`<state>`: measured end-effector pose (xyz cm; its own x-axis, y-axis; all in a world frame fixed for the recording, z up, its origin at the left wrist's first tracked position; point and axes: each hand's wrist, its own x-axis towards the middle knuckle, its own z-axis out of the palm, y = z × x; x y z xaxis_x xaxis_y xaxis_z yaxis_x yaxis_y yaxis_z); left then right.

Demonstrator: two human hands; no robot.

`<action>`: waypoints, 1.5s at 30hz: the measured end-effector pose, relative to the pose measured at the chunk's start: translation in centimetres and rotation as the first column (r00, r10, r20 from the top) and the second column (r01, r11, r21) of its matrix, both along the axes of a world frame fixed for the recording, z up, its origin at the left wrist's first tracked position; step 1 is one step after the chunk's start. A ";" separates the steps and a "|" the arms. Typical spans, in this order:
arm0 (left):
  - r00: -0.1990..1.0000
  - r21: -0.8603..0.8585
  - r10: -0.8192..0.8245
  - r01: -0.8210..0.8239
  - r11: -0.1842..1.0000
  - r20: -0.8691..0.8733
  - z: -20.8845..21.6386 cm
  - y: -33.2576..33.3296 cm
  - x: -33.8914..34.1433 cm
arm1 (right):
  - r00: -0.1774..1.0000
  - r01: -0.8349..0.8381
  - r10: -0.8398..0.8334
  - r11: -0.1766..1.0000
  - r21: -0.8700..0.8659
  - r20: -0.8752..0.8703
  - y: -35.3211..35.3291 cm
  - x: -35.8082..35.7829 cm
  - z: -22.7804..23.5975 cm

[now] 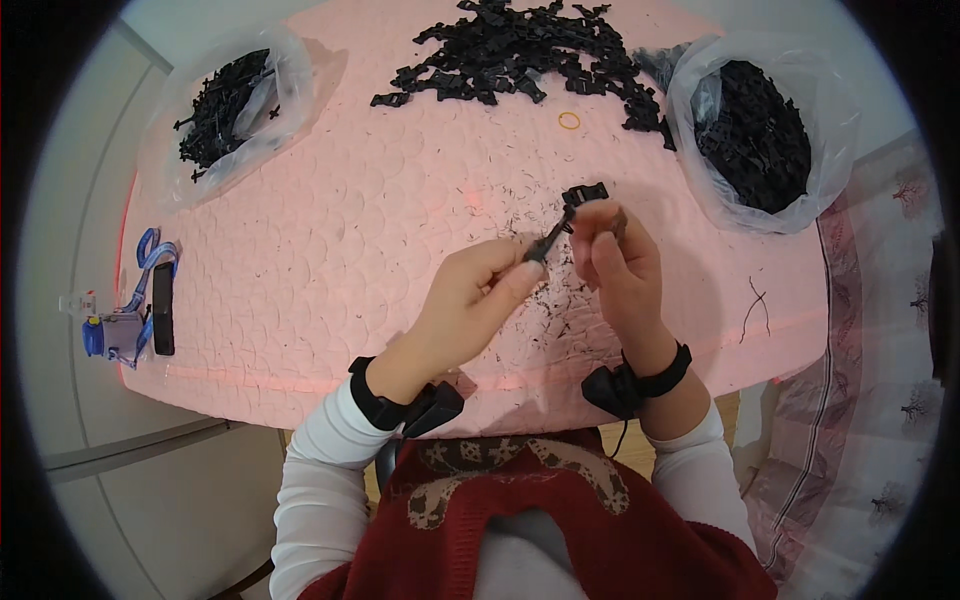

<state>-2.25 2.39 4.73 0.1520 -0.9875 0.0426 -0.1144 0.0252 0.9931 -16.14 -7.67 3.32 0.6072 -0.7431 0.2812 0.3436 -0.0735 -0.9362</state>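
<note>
Pinching a slim black plastic piece point(553, 238) in the left fingers point(515, 283); curling the right fingers point(607, 256) narrowly at its far end, whether gripping or not cannot tell. Just beyond the fingers, on the pink quilted tabletop point(350, 250), a black buckle point(588, 193); beneath, scattered dark scraps point(545, 300). Farther beyond, a yellow ring point(569, 128) and a buckle heap point(520, 50); well to their left and right, a left bag point(292, 120) and right bag point(830, 110) of black parts.

slim, dark plastic piece point(550, 240) (partly out of sight), aslant between the hands point(472, 298)
</note>
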 end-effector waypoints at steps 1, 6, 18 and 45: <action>1.000 0.001 0.000 0.000 1.000 0.000 0.0 0.1 0.0 | 1.000 0.000 0.000 1.000 0.001 0.000 -0.1 -0.1 0.1; 0.863 0.074 -0.124 0.183 0.980 -0.490 -0.4 -0.1 0.3 | 0.994 -0.066 0.070 0.996 0.055 -0.085 -0.4 -0.4 0.9; 0.894 0.219 -0.019 0.130 0.967 -0.448 0.0 -0.4 0.6 | 0.974 -0.017 0.002 0.998 -0.068 -0.228 -0.6 0.0 0.4; 0.995 0.172 0.088 -0.080 0.982 -0.040 -0.8 -0.6 0.0 | 0.905 -0.002 -0.237 0.828 -0.561 -0.353 -0.2 0.6 0.2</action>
